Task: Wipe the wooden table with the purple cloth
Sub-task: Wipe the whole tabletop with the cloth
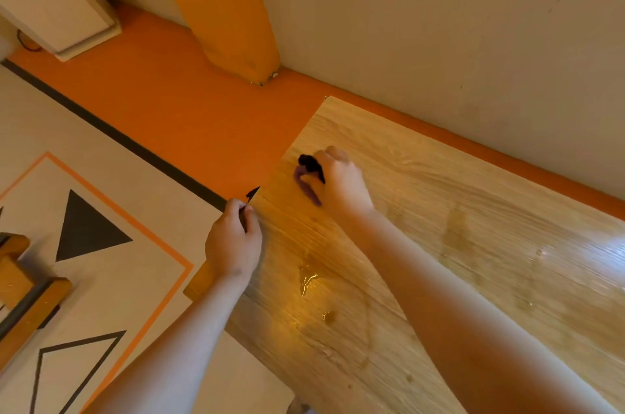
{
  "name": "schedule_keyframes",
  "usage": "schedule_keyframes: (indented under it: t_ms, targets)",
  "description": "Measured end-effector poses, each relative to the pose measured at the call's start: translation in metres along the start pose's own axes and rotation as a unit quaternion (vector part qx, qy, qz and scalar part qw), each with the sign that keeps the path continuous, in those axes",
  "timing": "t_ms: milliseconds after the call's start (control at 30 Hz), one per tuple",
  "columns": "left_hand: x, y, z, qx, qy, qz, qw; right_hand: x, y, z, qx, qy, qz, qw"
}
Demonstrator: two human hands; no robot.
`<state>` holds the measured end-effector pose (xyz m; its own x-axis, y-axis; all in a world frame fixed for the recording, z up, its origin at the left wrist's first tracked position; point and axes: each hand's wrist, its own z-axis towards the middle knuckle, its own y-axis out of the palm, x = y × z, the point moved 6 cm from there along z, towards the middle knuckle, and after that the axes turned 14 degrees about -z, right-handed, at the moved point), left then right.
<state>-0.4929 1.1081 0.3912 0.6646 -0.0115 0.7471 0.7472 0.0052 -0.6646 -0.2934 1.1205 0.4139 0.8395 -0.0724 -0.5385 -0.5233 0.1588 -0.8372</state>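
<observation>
Head view: the right hand [338,180] curls its fingers round the bunched purple cloth [308,188], which pokes out just left of its knuckles, on the wooden desk [439,210]. The left hand [233,241] grips the desk's edge with curled fingers. Wet streaks [307,280] glisten between the two forearms.
</observation>
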Motion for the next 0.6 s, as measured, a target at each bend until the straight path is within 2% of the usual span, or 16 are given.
schedule_keyframes:
  t_ms: [67,100,200,267,333,400,500,600]
  targets:
    - [0.000,-0.001,-0.002,-0.003,0.006,-0.012,1.000,-0.012,0.008,-0.007,-0.037,-0.049,-0.030,0.998]
    - [0.000,-0.001,-0.002,-0.013,0.007,-0.010,1.000,-0.004,0.002,-0.005,-0.037,-0.042,-0.030,0.998]
    - [-0.001,-0.001,-0.002,-0.090,0.013,0.028,0.995,0.047,-0.033,0.008,0.016,0.033,-0.036,0.999]
    - [-0.012,-0.012,-0.015,-0.100,-0.008,0.058,0.993,0.078,-0.053,0.015,0.045,0.089,-0.052,0.994]
    - [-0.025,-0.031,-0.046,-0.027,-0.033,0.092,0.995,0.085,-0.057,0.017,0.057,0.108,-0.058,0.991]
    - [-0.032,-0.043,-0.087,0.065,-0.086,0.089,0.990,0.068,-0.045,0.012,0.047,0.091,-0.054,0.993]
    - [-0.031,-0.029,-0.131,0.134,-0.195,-0.027,0.971,0.016,-0.012,-0.014,0.015,0.005,-0.015,1.000]
    - [-0.012,-0.007,-0.145,0.170,-0.226,-0.166,0.945,-0.041,0.023,-0.047,-0.044,-0.102,0.003,0.994]
